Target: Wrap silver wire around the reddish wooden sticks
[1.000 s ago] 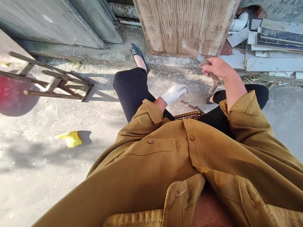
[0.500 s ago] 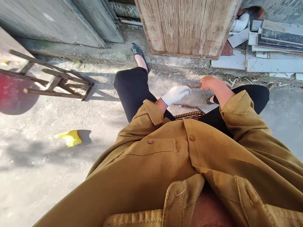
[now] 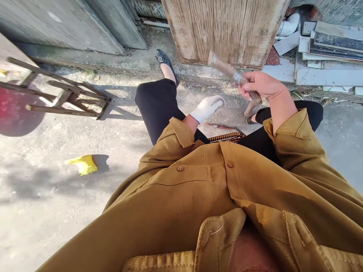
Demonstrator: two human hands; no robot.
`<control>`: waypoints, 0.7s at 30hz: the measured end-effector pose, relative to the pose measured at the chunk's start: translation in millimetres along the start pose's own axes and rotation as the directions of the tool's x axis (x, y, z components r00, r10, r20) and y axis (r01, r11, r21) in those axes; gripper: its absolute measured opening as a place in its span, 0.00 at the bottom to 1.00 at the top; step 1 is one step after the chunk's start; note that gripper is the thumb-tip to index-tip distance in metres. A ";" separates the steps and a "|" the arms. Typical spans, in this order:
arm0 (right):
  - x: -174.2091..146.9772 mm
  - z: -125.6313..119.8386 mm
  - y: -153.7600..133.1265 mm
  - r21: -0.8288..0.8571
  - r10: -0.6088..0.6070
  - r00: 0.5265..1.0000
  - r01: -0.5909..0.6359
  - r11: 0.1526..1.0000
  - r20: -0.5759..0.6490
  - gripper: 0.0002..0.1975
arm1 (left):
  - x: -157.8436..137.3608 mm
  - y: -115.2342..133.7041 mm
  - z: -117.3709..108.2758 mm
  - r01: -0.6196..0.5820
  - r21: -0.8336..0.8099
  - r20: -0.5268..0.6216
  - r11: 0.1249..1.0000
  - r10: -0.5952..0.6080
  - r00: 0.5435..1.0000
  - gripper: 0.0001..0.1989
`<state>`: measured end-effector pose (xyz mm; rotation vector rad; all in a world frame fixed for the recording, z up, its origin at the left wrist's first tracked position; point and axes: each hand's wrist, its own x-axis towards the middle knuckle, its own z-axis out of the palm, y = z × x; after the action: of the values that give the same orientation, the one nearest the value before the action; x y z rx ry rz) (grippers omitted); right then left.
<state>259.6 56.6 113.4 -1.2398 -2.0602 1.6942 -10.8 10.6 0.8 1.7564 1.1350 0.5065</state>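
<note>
My right hand [image 3: 261, 86] is bare and closed around a brown wooden stick [image 3: 224, 68] bound with silvery wire near my fingers. The stick slants up to the left, and a crooked end shows below my hand. Its far end is blurred. Left of it and lower, my left hand [image 3: 208, 108] wears a white knit glove, apart from the stick. Those gloved fingers are curled together; whether anything small is in them is hidden. On the ground beneath lies a thin reddish stick [image 3: 219, 126] with a wire binding and a dark end.
A weathered wooden panel [image 3: 215, 34] stands ahead of me. White boards [image 3: 326, 77] are piled at the right, by a white pipe [image 3: 290, 25]. To the left are a wooden stool [image 3: 65, 90] on its side, a red round object [image 3: 19, 109] and a yellow item [image 3: 85, 164].
My right hand has risen away from my left, swinging the wire-bound stick up and showing more of it. The left hand has shifted slightly left and down.
</note>
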 end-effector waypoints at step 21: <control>9.6 22.4 -8.8 -0.499 0.439 0.784 -0.194 0.845 0.438 0.15 | -0.8 1.2 -0.2 0.017 -0.120 -0.049 0.993 -0.023 0.999 0.10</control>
<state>235.6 47.3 110.6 -1.4353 -2.8213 1.9879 -10.9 9.8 2.1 1.6358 1.1326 0.5973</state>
